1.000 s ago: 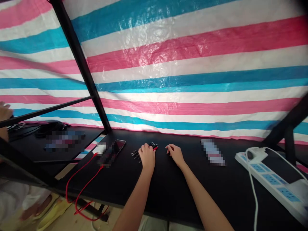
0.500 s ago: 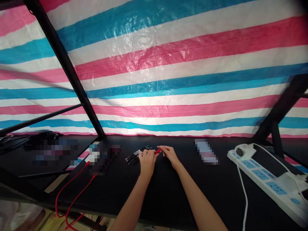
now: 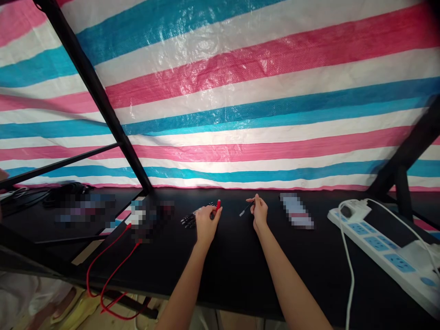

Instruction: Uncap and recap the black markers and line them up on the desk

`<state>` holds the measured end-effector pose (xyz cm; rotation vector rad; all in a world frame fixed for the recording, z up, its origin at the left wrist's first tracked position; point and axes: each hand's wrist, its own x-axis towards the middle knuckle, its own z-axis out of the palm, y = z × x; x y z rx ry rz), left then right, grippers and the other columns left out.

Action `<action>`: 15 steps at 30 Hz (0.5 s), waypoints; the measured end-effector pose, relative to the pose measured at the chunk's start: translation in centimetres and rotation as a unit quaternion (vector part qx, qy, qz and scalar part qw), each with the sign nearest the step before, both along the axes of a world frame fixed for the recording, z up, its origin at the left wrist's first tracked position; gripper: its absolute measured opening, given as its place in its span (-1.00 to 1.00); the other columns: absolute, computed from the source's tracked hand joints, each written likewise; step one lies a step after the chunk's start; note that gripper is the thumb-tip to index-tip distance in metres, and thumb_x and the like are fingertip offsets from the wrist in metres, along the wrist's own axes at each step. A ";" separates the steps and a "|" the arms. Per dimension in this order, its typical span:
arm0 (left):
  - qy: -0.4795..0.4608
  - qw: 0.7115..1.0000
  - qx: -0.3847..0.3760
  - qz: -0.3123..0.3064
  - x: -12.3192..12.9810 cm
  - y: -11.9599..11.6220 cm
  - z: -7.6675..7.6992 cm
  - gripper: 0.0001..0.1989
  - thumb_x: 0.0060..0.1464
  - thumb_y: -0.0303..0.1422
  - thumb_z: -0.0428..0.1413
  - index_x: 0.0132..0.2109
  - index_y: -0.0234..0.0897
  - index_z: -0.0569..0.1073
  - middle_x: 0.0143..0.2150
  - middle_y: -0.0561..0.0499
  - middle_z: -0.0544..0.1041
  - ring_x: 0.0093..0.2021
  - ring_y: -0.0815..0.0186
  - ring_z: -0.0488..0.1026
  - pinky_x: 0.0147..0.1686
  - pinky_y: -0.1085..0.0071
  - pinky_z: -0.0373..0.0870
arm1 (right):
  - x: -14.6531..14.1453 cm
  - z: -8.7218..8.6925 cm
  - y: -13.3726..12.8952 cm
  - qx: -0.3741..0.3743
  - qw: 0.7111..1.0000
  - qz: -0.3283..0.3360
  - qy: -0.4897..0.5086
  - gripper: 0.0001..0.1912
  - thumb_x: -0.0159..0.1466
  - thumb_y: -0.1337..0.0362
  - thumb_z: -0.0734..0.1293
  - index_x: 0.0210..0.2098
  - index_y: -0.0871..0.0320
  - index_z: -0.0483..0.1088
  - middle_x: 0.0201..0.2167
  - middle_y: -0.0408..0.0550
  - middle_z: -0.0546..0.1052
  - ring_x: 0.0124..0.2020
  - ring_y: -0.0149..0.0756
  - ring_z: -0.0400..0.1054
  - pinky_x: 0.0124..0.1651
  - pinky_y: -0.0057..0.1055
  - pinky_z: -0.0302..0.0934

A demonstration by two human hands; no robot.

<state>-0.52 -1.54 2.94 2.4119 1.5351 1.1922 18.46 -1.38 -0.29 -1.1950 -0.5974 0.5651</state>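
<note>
My left hand (image 3: pixel 206 222) pinches a small red piece (image 3: pixel 218 205), which stands up between thumb and fingers. Beside and partly under that hand lies a bunch of slim dark pens with pale parts (image 3: pixel 188 221) on the black table. To the right, my right hand (image 3: pixel 258 211) holds a thin dark pen-like stick (image 3: pixel 244 211) between its fingertips, its pale end pointing down and left. A gap separates the two hands. The bunch's right end is hidden by my left hand.
On the black table (image 3: pixel 233 275), a blurred phone-like object (image 3: pixel 296 211) lies right of my hands, with a white power strip (image 3: pixel 385 250) farther right. Red cables (image 3: pixel 115 270) run at the left near blurred items. Black frame bars flank a striped sheet (image 3: pixel 240 91).
My hands have moved apart; before, they met at the red piece. A thin stick now shows in my right hand, and the red piece in my left hand has turned upright.
</note>
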 end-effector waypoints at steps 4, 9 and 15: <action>-0.033 0.993 -0.097 -0.052 0.8 0.8 -0.8 -0.59 0.09 -0.11 -0.13 -0.49 -0.28 0.40 -0.56 0.09 0.38 -0.51 0.42 0.27 -0.44 0.48 0.11 | -1.4 -0.1 0.2 -0.057 0.988 0.127 -0.072 -0.53 0.10 -0.16 0.13 -0.53 0.15 0.20 -0.71 -0.12 0.38 -0.84 -0.54 -0.03 -0.75 -0.52 -0.17; -0.042 0.986 -0.156 -0.048 1.3 1.4 -2.1 -0.62 0.14 -0.11 -0.19 -0.25 -0.27 0.40 -0.51 0.09 0.42 -0.45 0.39 0.35 -0.39 0.47 0.15 | -3.1 -0.7 0.1 -0.120 0.950 0.179 -0.224 -0.59 0.15 -0.06 0.13 -0.59 0.13 0.24 -0.77 -0.19 0.34 -0.83 -0.46 0.11 -0.68 -0.48 0.03; 0.083 0.993 -0.049 0.071 0.9 0.7 -2.0 -0.79 0.12 -0.37 -0.10 -0.09 -0.21 0.29 -0.21 -0.03 0.39 -0.13 0.23 0.29 -0.15 0.30 0.12 | -3.9 -0.7 -0.2 -0.136 0.944 0.202 -0.221 -0.71 0.14 0.06 0.20 -0.38 0.18 0.33 -0.68 -0.17 0.39 -0.78 -0.44 0.22 -0.69 -0.50 0.09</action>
